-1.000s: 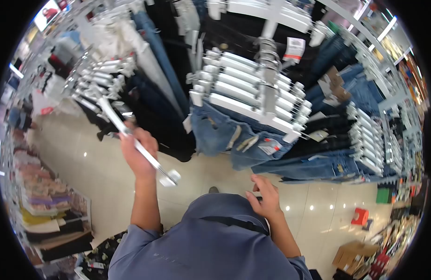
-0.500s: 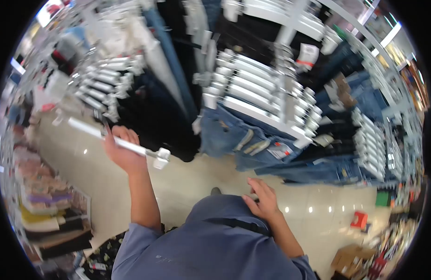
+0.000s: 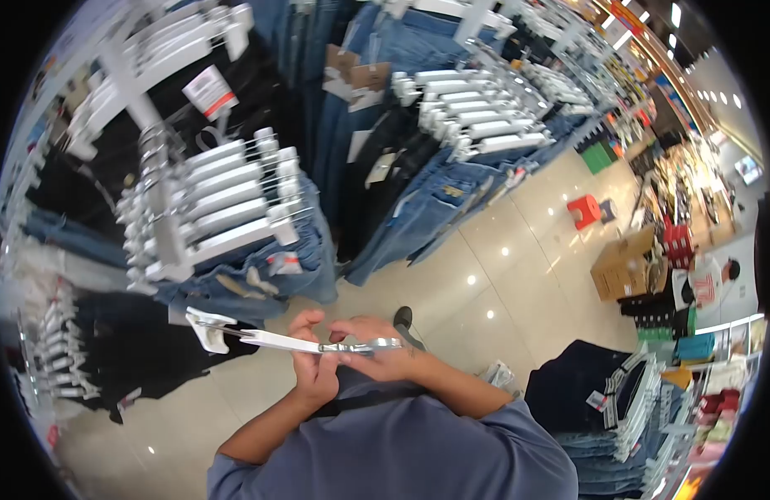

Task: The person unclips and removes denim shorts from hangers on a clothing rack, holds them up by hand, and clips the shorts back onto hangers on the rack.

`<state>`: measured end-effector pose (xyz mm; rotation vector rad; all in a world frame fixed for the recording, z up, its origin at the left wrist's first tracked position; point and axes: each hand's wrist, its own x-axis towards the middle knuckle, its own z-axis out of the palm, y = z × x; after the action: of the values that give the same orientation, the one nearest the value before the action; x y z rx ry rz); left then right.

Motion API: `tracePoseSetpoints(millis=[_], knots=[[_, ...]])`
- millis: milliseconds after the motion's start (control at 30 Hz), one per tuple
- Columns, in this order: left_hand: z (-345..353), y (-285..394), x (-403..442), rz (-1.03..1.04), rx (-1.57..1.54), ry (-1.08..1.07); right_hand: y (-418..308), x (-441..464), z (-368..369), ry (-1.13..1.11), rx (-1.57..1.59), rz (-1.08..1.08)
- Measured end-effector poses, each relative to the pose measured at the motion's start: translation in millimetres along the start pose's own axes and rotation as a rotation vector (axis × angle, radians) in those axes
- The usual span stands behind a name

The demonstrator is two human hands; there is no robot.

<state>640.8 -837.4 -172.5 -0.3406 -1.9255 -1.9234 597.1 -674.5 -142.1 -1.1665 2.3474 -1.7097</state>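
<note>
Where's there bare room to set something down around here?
The glossy tiled floor lies bare between the hanging blue jeans and the cardboard box, and again at lower left, below the black trousers. It is crowded at the rows of white hangers, packed closely side by side.

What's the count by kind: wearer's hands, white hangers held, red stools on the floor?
Hands, left hand and right hand: 2
White hanger held: 1
Red stool on the floor: 1
Total: 4

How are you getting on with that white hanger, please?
Left fingers gripping white hanger; right fingers at its hook. Hanger bare. Hanging denim just beyond.
</note>
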Motion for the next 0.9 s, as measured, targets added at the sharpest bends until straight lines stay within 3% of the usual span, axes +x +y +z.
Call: tracePoseSetpoints(millis=[67,200,300,367,467,567,700,733,833,900], knots=[[21.4,-5.2,11.7,-0.045,-0.07,0.005,-1.8,-10.2,-9.0,0.079,-0.016,0.005],[61.0,-16.4,23.4,-0.177,-0.124,-0.142,13.7,-35.6,-38.3,0.064,-0.215,0.27],[86.5,-19.2,48.1,-0.248,-0.286,-0.197,31.2,-39.2,-96.5,-0.053,-0.383,0.393],[92.7,-24.7,73.8,-0.267,-0.377,-0.149,42.7,-45.7,-144.1,0.023,-0.506,0.234],[119.1,-10.7,113.7,-0.292,-0.387,0.191,69.5,-53.4,-219.0,0.009,-0.589,0.125],[149.8,2.8,153.2,-0.154,-0.136,0.034,83.7,-53.1,-287.0,-0.137,-0.627,0.154],[204.0,15.3,183.5,-0.202,0.226,-0.277,96.0,-35.5,-364.9,-0.172,-0.703,0.073],[218.8,11.0,189.0,-0.095,0.264,-0.211,98.9,-29.3,-383.7,-0.126,-0.718,0.024],[247.8,-1.5,193.2,-0.175,0.079,0.033,94.6,-1.3,-425.4,0.055,-0.823,-0.186],[260.4,-9.7,202.0,0.014,0.087,0.098,96.0,15.8,-442.0,0.175,-0.864,-0.316]])
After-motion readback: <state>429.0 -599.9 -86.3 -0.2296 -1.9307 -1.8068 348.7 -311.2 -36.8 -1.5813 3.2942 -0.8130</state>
